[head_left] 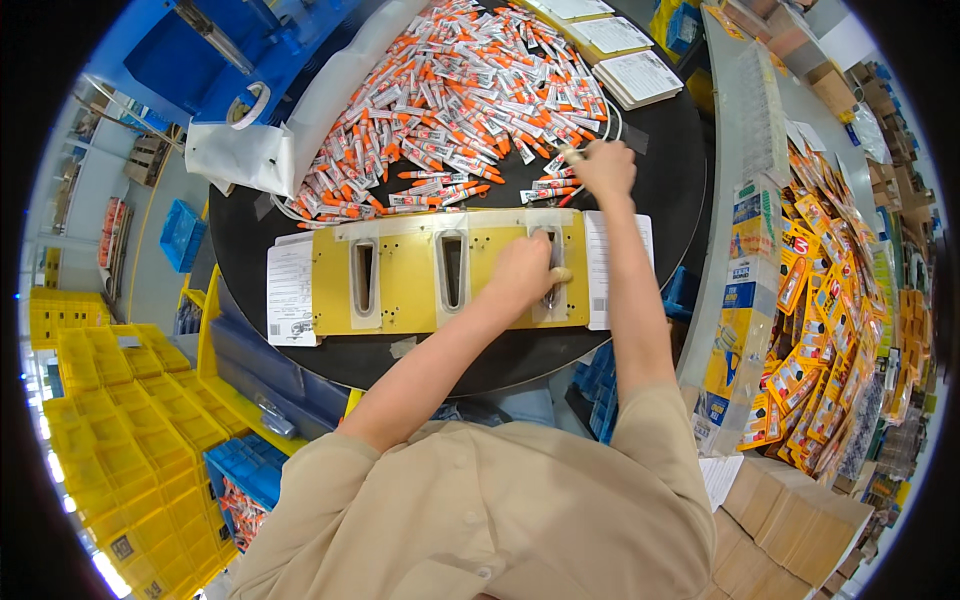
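Note:
A yellow fixture (410,270) with three long slots lies across the near part of a round black table (670,220). My left hand (525,268) is at its right-hand slot, fingers curled down into the opening; what they hold is hidden. Beyond the fixture spreads a large pile of small white tubes with orange caps (440,90). My right hand (607,168) is at the pile's right edge, fingers drawn together above a few tubes (555,185). I cannot make out whether one is between them. Printed white cards (290,290) stick out from under the fixture's ends.
Stacks of cards (638,78) stand at the table's far right. A white tubular barrier (350,80) borders the pile on the left. Yellow bins (130,430) and a blue crate (245,470) are at lower left. A box of orange blister packs (810,320) stands at right.

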`<control>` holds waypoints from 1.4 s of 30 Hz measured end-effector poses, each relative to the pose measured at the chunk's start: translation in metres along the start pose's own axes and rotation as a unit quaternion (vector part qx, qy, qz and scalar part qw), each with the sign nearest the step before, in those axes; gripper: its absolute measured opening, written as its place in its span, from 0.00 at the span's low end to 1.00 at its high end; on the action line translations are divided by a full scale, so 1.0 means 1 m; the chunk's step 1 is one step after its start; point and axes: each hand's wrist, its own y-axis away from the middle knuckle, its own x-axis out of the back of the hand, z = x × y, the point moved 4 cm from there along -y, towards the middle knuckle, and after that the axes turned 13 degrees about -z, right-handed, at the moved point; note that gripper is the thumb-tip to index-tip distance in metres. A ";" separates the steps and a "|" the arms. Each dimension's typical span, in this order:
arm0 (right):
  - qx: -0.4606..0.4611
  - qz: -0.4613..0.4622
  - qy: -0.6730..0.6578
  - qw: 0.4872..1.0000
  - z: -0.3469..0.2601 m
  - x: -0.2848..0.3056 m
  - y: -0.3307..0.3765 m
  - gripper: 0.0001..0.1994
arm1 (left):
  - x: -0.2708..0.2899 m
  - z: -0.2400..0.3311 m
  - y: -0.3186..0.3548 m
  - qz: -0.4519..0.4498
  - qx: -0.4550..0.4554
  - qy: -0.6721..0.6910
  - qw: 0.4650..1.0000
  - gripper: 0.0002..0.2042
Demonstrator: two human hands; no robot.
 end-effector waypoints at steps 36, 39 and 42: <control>0.216 -0.030 -0.342 0.914 -0.159 0.016 0.137 0.15 | 0.098 -0.170 0.129 0.123 -0.026 0.138 0.982 0.19; 0.177 -0.028 -0.304 0.936 -0.176 -0.009 0.169 0.17 | 0.102 -0.184 0.130 0.132 0.024 0.093 0.987 0.19; 0.178 0.039 -0.182 0.966 -0.183 -0.025 0.185 0.17 | 0.105 -0.187 0.121 0.127 0.070 0.046 0.988 0.20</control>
